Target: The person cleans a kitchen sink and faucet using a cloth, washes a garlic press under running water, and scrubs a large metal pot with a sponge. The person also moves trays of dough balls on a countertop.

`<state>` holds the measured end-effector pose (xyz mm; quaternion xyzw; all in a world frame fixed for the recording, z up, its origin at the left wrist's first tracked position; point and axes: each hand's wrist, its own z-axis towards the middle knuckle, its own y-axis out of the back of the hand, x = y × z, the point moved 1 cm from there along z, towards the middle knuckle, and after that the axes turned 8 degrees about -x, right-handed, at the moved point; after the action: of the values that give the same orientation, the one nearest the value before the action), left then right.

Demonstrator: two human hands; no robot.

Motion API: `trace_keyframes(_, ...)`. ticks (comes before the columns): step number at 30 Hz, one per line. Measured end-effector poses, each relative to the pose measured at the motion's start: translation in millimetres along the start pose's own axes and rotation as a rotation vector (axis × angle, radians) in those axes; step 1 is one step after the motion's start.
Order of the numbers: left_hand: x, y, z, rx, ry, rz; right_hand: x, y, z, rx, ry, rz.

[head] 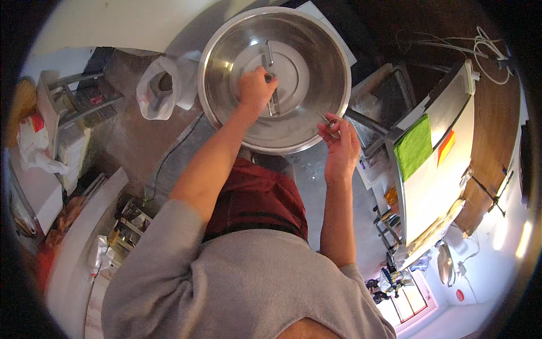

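A large round stainless-steel bowl (pixel 322 72) stands before me, with a long metal bar (pixel 269 53), blade-like, across its middle. My left hand (pixel 256 91) reaches inside, its fingers closed around the small round metal hub (pixel 269 77) at the centre of the bar. The palm hides part of the bar. At the bowl's near right rim, my right hand (pixel 342 146) holds a small metal pin with a ring (pixel 332 123) between thumb and fingers. The pin's thin tip points up and left, over the rim.
Left of the bowl stands an open white bag (pixel 146 91) on the brown floor, and a dark cable (pixel 169 148) runs nearby. A white-topped table (pixel 440 182) with a green cloth (pixel 414 146) is at the right. A metal-framed bin or cart (pixel 381 101) stands beside the bowl.
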<state>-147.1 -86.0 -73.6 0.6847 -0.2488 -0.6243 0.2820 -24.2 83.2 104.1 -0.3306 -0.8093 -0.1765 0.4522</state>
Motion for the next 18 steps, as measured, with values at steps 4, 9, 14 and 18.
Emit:
trace_keyframes(4,-8.0,-15.7,-3.0,0.029,-0.005,0.121,-3.1,-0.2,13.7,0.063,-0.028,-0.064)
trace_keyframes(9,-8.5,-41.8,-6.5,0.076,0.078,0.293,-15.0,4.7,40.3,0.157,0.043,-0.231)
trace_keyframes(14,10.9,-59.4,-7.5,0.014,0.152,0.282,-26.6,-2.7,66.0,0.354,0.051,-0.338)
trace_keyframes(18,0.8,-35.2,-34.3,-0.39,0.057,0.062,-45.3,-10.8,84.1,0.326,0.052,-0.253)
